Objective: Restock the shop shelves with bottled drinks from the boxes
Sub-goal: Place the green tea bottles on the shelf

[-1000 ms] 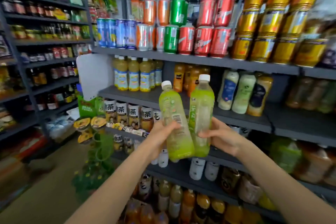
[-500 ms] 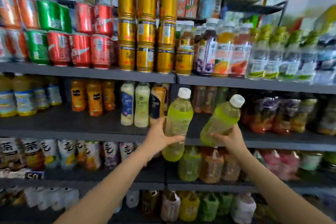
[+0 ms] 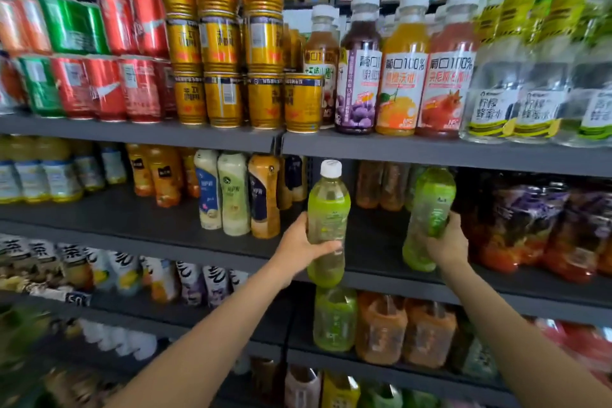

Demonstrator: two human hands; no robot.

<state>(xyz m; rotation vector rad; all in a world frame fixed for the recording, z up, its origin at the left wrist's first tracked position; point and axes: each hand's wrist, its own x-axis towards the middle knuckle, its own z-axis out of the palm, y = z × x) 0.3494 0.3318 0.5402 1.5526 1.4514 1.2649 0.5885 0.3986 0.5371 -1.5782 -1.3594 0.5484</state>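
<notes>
The left hand (image 3: 299, 247) grips an upright green bottle (image 3: 328, 219) before the middle shelf (image 3: 165, 225). The right hand (image 3: 445, 243) grips a second green bottle (image 3: 429, 209), now pushed under the shelf above, its cap hidden.

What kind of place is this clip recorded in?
Most likely a small shop's drinks aisle: grey shelves packed with stacked cans and juice bottles, while each hand holds a green bottle.

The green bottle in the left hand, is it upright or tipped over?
Upright. The green bottle stands vertical with its white cap on top, gripped round the middle by the left hand, in front of the grey shelf.
</notes>
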